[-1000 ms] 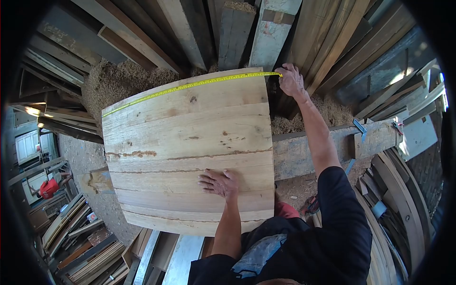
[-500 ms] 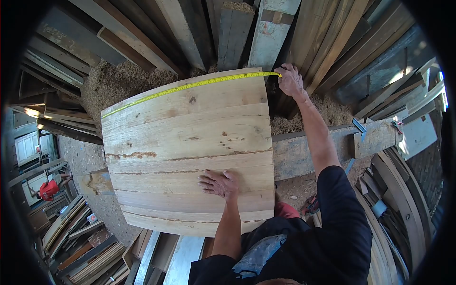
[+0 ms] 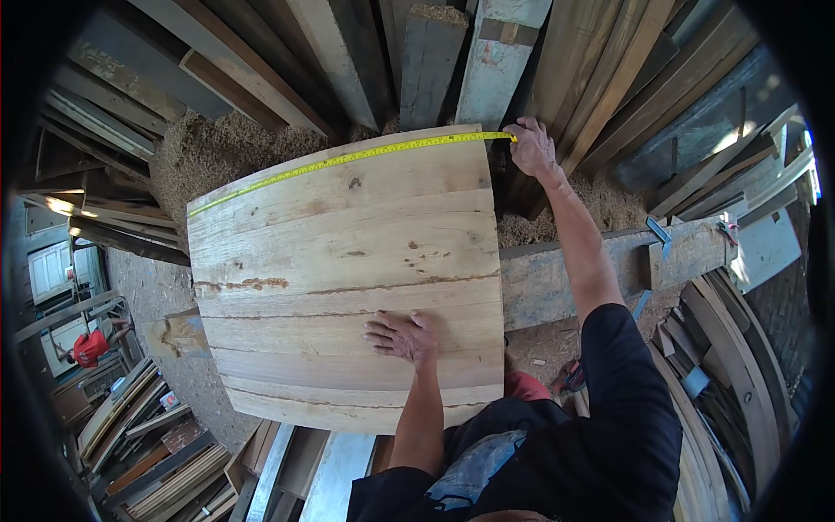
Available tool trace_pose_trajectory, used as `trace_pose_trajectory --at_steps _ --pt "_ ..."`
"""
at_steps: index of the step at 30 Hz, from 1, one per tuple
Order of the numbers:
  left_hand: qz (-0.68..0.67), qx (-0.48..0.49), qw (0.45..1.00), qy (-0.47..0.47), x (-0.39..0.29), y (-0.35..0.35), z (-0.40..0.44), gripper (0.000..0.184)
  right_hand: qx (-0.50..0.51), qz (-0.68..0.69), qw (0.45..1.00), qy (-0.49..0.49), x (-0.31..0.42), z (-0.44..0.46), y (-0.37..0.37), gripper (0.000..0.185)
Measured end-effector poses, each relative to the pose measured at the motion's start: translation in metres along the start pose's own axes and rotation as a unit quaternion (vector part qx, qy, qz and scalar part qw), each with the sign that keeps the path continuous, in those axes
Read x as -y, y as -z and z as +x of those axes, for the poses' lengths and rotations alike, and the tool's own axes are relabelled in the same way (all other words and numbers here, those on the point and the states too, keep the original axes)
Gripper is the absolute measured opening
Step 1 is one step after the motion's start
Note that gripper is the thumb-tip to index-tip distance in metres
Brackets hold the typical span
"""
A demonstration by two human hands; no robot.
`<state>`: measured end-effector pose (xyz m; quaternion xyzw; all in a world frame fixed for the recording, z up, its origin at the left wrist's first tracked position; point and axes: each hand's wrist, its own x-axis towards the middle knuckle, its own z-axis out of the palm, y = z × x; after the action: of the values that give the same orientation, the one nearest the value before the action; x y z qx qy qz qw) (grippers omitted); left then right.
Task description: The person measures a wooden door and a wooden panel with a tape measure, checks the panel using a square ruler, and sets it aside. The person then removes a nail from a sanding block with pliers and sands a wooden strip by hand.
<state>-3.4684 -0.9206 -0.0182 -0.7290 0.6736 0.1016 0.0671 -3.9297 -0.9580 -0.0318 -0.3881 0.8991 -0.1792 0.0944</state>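
Wooden panel (image 3: 348, 235) under yellow tape (image 3: 348, 157)

2 hands (image 3: 401, 337) (image 3: 533, 150), 1 tape measure (image 3: 348, 157), 1 wooden panel (image 3: 348, 222)

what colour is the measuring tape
The measuring tape is bright yellow, best seen in the head view.

Leaning planks (image 3: 432, 70) crowd twelve o'clock, with a white-painted board (image 3: 504, 70) toward one. A heap of shavings (image 3: 204, 148) lies at ten o'clock. At nine o'clock are a white door (image 3: 50, 268) and, slightly lower, a person in a red top (image 3: 90, 348); stacked boards (image 3: 126, 404) fill eight. At three o'clock, a blue-bladed tool (image 3: 659, 235) rests on a weathered beam (image 3: 600, 265), beside a wood block (image 3: 651, 266). Bowed-looking boards (image 3: 739, 383) and a light-blue scrap (image 3: 694, 383) occupy four.
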Motion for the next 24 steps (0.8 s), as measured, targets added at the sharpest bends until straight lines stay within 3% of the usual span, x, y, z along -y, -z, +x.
trace_pose_trajectory --at_steps 4,5,6,9,10,12,21,24 --pt "-0.004 -0.007 1.0 0.001 -0.001 -0.001 0.0 0.092 0.047 0.005 0.999 0.007 0.009 -0.01 0.01 0.037" --pt "0.002 -0.012 1.0 0.0 0.001 -0.003 0.0 0.092 0.141 -0.028 0.99 0.007 0.029 -0.018 0.029 0.033" --pt "0.007 -0.016 1.0 -0.001 0.002 -0.005 0.0 0.092 0.232 -0.072 0.968 0.057 0.034 -0.025 0.022 0.028" --pt "0.006 -0.015 1.0 -0.004 0.001 -0.004 -0.001 0.092 0.248 0.064 0.947 0.195 0.05 -0.098 0.004 0.035" --pt "0.004 -0.014 1.0 -0.004 0.001 -0.003 -0.001 0.093 0.344 0.1 0.92 0.159 0.07 -0.114 0.017 0.041" --pt "-0.003 -0.02 1.0 -0.003 0.0 -0.001 -0.002 0.092 0.364 0.155 0.913 0.098 0.084 -0.163 0.01 0.039" --pt "0.013 -0.032 0.999 -0.003 -0.001 -0.003 -0.003 0.091 0.224 0.291 0.929 -0.034 0.079 -0.293 0.004 0.035" --pt "0.008 -0.033 0.999 -0.006 0.001 -0.004 -0.004 0.092 0.205 0.292 0.926 -0.126 0.073 -0.323 0.006 0.033"
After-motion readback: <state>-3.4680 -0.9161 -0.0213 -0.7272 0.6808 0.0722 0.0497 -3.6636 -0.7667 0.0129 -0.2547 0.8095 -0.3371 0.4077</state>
